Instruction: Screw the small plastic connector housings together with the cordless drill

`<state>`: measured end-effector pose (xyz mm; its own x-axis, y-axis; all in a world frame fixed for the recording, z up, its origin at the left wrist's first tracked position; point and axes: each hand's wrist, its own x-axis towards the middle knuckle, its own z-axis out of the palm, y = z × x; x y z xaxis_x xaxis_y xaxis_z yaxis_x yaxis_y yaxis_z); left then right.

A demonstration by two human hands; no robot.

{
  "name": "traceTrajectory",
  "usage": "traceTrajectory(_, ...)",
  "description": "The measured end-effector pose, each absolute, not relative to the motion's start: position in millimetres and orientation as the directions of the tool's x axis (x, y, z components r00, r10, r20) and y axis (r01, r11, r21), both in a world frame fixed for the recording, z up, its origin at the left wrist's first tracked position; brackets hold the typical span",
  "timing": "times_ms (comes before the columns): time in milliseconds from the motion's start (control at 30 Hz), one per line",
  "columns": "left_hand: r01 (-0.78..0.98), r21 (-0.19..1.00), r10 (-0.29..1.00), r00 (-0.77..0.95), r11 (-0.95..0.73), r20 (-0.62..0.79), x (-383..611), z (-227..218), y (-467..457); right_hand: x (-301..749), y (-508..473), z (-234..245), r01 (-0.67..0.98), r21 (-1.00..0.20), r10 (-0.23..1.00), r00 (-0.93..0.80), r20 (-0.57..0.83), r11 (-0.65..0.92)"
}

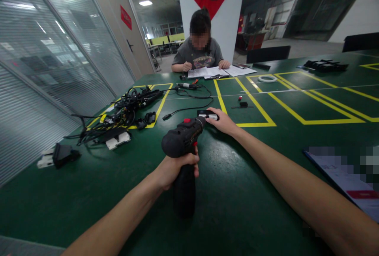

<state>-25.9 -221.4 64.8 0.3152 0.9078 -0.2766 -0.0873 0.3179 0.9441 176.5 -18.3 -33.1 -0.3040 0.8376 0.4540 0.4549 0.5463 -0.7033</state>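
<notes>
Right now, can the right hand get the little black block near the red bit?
Probably yes, but the right hand should first let go of the box by the drill. The block looks close, and the yellow tape in between lies flat, leaving the way open.

On the tabletop (237,212) I see, from the drill (188,131), cables (130,104) at ten o'clock, papers (216,72) at twelve; the block (203,112) is at one.

We had a black, red-accented drill (184,139) upright, handle (184,194) down, its chuck (201,121) pointed at a small black-and-white part (202,112) just ahead.
</notes>
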Motion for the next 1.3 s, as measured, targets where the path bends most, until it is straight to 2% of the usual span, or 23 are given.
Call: traceTrajectory(1300,-0.069,0.945,0.909,0.305,0.32,-0.286,-25.4,68.7,-222.3,176.5,-19.2,-32.5,0.459,-0.702,0.839,-0.3,0.453,0.544)
